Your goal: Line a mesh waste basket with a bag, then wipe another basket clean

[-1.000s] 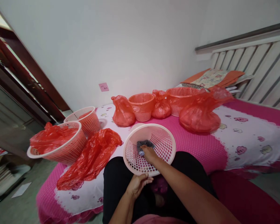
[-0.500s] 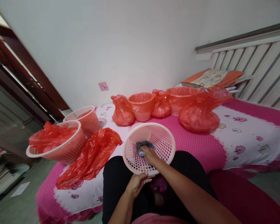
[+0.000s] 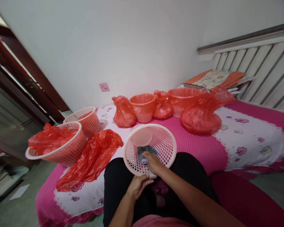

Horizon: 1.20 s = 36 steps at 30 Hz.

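Note:
A pale pink plastic mesh basket [image 3: 164, 138] rests tilted toward me between my thighs, at the bed's edge. My left hand [image 3: 140, 186] grips its near rim from below, thumb on the edge. Inside the basket, my right hand [image 3: 153, 163] is closed on a grey, speckled cloth [image 3: 146, 151] and presses it against the mesh wall. A paler bunched part of the cloth shows under the fingers. To the left of the basket lies a crumpled red plastic bag [image 3: 97, 157], spread flat on the bed.
At left stand two more pink baskets [image 3: 79, 143] with red plastic in them. Along the wall are knotted red bags [image 3: 124, 115] and bag-lined baskets [image 3: 144, 117]. Folded cloths [image 3: 213, 78] lie near the radiator [image 3: 257, 69]. A pink patterned sheet [image 3: 246, 138] covers the bed.
My right hand has shifted slightly down inside the basket with the cloth, which looks more spread out. My left hand keeps its hold on the rim.

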Each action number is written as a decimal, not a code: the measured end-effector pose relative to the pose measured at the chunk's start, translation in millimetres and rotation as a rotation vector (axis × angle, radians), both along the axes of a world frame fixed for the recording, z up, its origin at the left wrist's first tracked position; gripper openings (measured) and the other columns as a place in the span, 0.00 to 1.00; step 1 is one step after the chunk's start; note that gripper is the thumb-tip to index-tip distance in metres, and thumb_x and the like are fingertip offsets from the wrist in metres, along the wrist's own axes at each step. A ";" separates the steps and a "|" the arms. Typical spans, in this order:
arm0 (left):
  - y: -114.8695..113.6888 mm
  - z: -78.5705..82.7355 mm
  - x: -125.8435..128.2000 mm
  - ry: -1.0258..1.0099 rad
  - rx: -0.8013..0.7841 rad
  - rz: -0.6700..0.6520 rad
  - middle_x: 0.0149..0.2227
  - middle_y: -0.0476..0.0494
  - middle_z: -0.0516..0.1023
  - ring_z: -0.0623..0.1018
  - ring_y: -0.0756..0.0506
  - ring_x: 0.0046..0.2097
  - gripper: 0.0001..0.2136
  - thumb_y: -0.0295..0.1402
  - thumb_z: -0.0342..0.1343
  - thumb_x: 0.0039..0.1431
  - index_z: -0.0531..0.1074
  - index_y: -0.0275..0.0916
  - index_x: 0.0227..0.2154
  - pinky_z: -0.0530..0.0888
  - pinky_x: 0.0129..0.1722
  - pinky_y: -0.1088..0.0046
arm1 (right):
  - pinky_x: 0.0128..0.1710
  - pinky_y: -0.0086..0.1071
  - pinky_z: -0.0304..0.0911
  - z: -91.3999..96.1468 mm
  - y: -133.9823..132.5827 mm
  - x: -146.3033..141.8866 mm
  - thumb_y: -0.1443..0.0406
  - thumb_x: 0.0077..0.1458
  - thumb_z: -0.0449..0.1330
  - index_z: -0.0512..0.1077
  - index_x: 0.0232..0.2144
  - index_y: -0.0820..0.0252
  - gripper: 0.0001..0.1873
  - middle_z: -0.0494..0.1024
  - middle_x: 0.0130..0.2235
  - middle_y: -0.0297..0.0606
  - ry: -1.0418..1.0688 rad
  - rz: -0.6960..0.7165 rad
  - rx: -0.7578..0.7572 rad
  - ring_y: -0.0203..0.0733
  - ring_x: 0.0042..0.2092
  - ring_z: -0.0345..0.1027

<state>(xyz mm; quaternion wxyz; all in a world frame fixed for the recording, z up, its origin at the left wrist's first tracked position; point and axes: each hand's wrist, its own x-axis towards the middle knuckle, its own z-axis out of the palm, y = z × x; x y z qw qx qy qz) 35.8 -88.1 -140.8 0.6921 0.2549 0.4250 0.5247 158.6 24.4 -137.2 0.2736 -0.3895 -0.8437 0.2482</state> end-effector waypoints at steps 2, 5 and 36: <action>0.2 -0.4 -0.3 -0.004 -0.006 0.008 0.43 0.32 0.86 0.84 0.32 0.48 0.21 0.34 0.75 0.44 0.80 0.32 0.42 0.77 0.50 0.57 | 0.63 0.47 0.60 -0.1 -7.3 2.6 0.78 0.46 0.51 0.72 0.59 0.62 0.37 0.74 0.62 0.49 -0.016 -0.001 -0.008 0.53 0.62 0.69; 0.2 -0.6 -0.4 -0.015 -0.014 0.026 0.41 0.35 0.86 0.84 0.35 0.47 0.21 0.32 0.76 0.43 0.80 0.34 0.42 0.77 0.52 0.56 | 0.64 0.49 0.60 1.9 -18.9 6.6 0.78 0.44 0.51 0.72 0.60 0.63 0.39 0.73 0.64 0.51 -0.027 0.001 -0.020 0.55 0.64 0.67; -48.6 73.2 -1.0 0.408 -0.033 0.106 0.17 0.54 0.72 0.68 0.52 0.21 0.12 0.31 0.72 0.45 0.73 0.40 0.20 0.60 0.22 0.76 | 0.57 0.53 0.67 -5.1 -62.2 37.8 0.71 0.60 0.53 0.65 0.65 0.61 0.30 0.74 0.61 0.54 0.102 0.207 0.372 0.56 0.60 0.69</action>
